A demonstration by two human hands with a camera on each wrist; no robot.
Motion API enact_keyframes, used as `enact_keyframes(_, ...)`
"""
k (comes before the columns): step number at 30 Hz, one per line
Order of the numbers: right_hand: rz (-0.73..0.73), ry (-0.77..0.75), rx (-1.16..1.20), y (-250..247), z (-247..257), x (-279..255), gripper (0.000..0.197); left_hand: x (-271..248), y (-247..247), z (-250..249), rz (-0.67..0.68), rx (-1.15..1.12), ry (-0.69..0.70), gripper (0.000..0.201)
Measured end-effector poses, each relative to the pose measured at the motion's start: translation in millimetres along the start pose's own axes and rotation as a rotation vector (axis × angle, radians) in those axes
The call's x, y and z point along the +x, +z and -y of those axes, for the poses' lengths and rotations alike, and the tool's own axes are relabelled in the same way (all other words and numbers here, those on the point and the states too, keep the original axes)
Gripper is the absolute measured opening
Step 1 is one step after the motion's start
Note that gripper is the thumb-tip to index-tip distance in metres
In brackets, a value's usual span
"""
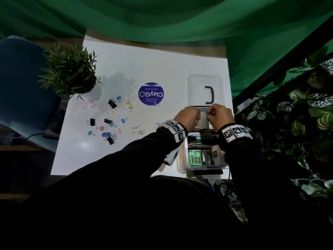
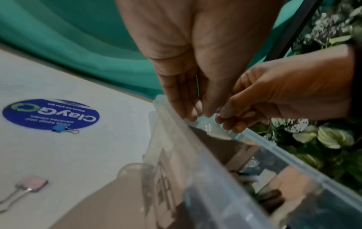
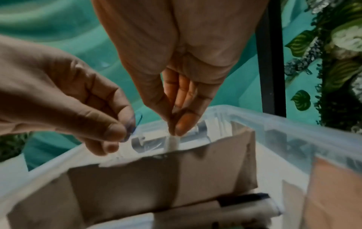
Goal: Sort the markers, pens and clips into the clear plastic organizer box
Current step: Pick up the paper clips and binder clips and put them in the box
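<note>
The clear organizer box [image 1: 181, 159] stands at the table's near right edge, with brown cardboard dividers [image 3: 156, 178] and dark markers [image 3: 245, 199] inside. Both hands meet at its far rim [image 3: 235, 113]. My left hand [image 1: 187, 116] pinches a small bluish clear piece [image 3: 138, 121] between thumb and forefinger. My right hand [image 1: 221, 114] pinches a thin white strip [image 3: 172, 144] that stands against the far wall; what either piece is I cannot tell. Several coloured binder clips [image 1: 108, 121] and paper clips [image 1: 137, 130] lie scattered on the white table to the left.
The box's clear lid [image 1: 205, 82] with a black handle lies just beyond the hands. A round blue ClayGo sticker [image 1: 151, 93] carries a blue clip [image 2: 58, 128]. A potted plant [image 1: 72, 69] stands far left. Leafy plants [image 1: 297, 123] crowd the right edge.
</note>
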State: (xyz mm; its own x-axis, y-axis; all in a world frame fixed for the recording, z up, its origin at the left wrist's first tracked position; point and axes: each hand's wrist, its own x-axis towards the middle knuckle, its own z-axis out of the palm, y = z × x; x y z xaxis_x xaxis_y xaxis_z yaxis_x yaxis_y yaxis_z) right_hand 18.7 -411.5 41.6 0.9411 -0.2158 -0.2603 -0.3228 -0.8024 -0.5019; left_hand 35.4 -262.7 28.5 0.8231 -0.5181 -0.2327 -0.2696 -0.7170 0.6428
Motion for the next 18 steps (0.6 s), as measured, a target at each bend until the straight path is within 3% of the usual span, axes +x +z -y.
enact_keyframes(3, -0.030, -0.055, -0.036, 6.7, 4.2, -2.0, 0.017, -12.9, -3.8, 10.1, -0.054, 0.072, 0.101, 0.020)
enact_keyframes(5, -0.070, -0.141, -0.011, 13.8, 20.4, -8.3, 0.017, -29.3, -14.5, 29.0, -0.133, 0.032, 0.094, 0.015)
enact_keyframes(10, 0.166, -0.355, 0.010, 65.3, 88.0, -25.8, 0.017, -82.6, -40.9, 141.8, -0.119, 0.059, -0.306, 0.006)
enact_keyframes(13, 0.347, -0.401, -0.123, 119.1, 119.2, -32.0, 0.020, -125.6, -53.9, 205.4, -0.079, 0.150, -0.481, 0.009)
enact_keyframes(16, 0.486, -0.402, -0.295, 165.3, 127.9, -31.9, 0.027, -165.0, -60.4, 243.0, -0.059, 0.204, -0.555, 0.020)
enact_keyframes(18, 0.503, -0.385, -0.329, 185.6, 128.9, -26.9, 0.033, -183.2, -58.2, 256.2, -0.045, 0.262, -0.490, 0.027)
